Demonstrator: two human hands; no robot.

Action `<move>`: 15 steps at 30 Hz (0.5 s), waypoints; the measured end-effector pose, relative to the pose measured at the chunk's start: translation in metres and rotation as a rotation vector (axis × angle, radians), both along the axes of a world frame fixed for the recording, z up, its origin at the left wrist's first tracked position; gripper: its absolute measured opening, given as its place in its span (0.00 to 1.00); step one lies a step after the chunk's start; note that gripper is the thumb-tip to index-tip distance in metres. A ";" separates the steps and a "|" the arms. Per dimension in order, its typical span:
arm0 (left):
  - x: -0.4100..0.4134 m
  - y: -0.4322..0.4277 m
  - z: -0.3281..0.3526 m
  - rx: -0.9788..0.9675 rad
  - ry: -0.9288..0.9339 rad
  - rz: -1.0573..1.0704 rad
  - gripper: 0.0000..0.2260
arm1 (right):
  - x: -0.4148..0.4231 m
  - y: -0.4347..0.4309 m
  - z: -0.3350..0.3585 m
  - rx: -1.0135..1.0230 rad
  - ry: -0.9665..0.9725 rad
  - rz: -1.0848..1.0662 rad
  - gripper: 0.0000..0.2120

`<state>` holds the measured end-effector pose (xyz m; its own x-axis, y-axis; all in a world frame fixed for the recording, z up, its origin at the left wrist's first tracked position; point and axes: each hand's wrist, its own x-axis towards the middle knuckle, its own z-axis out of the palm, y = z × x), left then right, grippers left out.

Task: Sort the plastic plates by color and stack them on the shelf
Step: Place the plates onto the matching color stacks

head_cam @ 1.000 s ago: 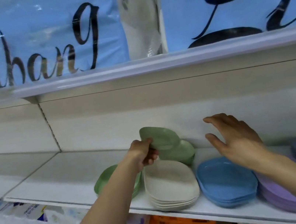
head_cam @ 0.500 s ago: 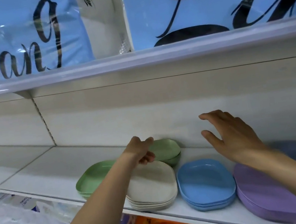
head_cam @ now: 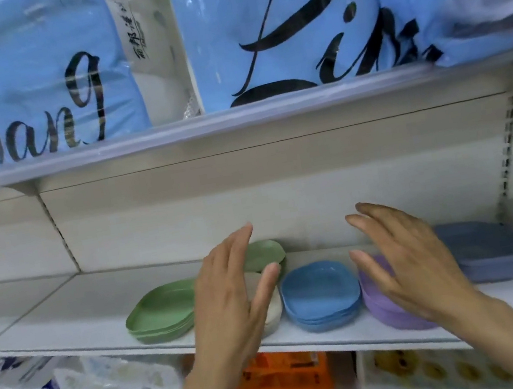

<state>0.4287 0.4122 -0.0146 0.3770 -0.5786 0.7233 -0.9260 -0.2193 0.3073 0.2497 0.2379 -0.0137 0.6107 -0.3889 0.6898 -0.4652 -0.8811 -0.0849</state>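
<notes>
Both hands spread, holding nothing. Stray small stack of green oval plastic plates point(head_cam: 264, 255) sat at back of white metal shelf point(head_cam: 65, 308), 1 o'clock off left hand point(head_cam: 228, 303), long axis 9-to-3; right hand point(head_cam: 408, 268) farther, so lefty's grab imo.

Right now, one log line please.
left hand open, empty | right hand open, empty | shelf: front green stack, rear green plates, cream stack, blue stack, purple stack, grey-blue stack

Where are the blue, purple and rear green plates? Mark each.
blue plates point(head_cam: 318, 285), head view, top plate's middle.
purple plates point(head_cam: 378, 306), head view, stack's left side.
rear green plates point(head_cam: 267, 253), head view, top plate's middle.
</notes>
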 end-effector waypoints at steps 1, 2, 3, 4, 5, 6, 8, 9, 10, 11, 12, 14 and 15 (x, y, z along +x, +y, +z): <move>-0.010 0.006 -0.003 -0.010 -0.028 -0.010 0.27 | -0.012 0.007 -0.004 0.000 -0.003 -0.018 0.25; -0.019 0.011 -0.007 -0.010 -0.048 -0.016 0.28 | -0.023 0.014 -0.009 0.005 -0.005 -0.040 0.26; -0.028 0.015 -0.011 0.002 -0.072 -0.023 0.28 | -0.036 0.021 -0.015 0.011 -0.003 -0.061 0.28; -0.035 0.019 -0.016 0.024 -0.100 -0.032 0.28 | -0.049 0.029 -0.021 0.018 -0.003 -0.080 0.28; -0.043 0.022 -0.021 0.055 -0.122 -0.042 0.28 | -0.063 0.037 -0.027 0.027 -0.006 -0.103 0.27; -0.050 0.024 -0.025 0.089 -0.132 -0.055 0.29 | -0.077 0.045 -0.034 0.036 -0.011 -0.126 0.26; -0.065 0.025 -0.033 0.140 -0.144 -0.080 0.29 | -0.107 0.060 -0.045 0.063 -0.001 -0.188 0.26; -0.075 0.025 -0.035 0.158 -0.150 -0.091 0.29 | -0.124 0.067 -0.049 0.078 0.021 -0.220 0.27; -0.086 0.024 -0.037 0.175 -0.152 -0.105 0.30 | -0.140 0.072 -0.051 0.089 0.051 -0.251 0.27; -0.098 0.022 -0.039 0.190 -0.157 -0.124 0.30 | -0.158 0.077 -0.052 0.093 0.085 -0.289 0.27; -0.111 0.019 -0.039 0.207 -0.168 -0.144 0.30 | -0.176 0.080 -0.052 0.089 0.119 -0.336 0.27; -0.139 0.009 -0.037 0.239 -0.199 -0.182 0.30 | -0.211 0.085 -0.049 0.083 0.167 -0.428 0.27; -0.154 0.004 -0.036 0.248 -0.210 -0.205 0.31 | -0.228 0.086 -0.047 0.082 0.180 -0.462 0.28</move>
